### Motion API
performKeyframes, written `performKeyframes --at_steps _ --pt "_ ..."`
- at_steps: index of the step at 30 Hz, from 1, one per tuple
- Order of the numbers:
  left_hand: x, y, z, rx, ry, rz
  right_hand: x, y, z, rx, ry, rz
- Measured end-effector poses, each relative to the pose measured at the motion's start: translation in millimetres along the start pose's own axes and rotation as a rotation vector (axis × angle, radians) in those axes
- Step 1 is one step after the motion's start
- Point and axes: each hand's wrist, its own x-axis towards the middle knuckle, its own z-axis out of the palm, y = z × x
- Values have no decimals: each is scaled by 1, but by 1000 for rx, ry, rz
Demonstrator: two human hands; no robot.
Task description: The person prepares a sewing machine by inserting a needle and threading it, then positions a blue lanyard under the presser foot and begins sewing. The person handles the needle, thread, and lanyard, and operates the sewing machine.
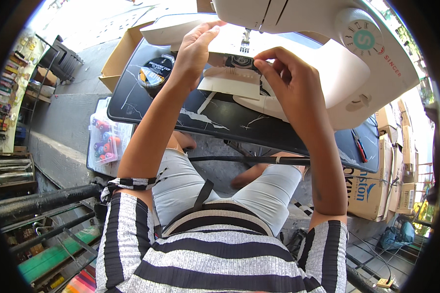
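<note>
A white sewing machine [327,29] stands on a black table [220,122] in front of me. My left hand [196,49] rests flat on the machine's bed just left of the needle [246,41]. My right hand [288,80] pinches something small at the open bobbin area [239,61], fingertips together; what it pinches is too small to tell. A white cover plate [230,83] hangs loose in front of the bed, below both hands.
A round black tin [155,72] sits on the table's left part. A clear box of coloured thread spools [105,141] lies lower left. Cardboard boxes [376,185] stack at the right, one more [120,53] behind the table. Metal bars [44,200] run lower left.
</note>
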Motion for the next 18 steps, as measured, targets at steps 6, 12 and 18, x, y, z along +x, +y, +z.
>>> performKeyframes --at_steps 6,12,18 --pt "-8 2 -1 -27 7 -60 -43 -17 -7 101 -20 46" --pt "-29 5 2 -70 -6 -21 -77 -27 -17 131 -81 70" --pt "-46 8 1 60 11 62 -94 -24 -21 108 -25 -72"
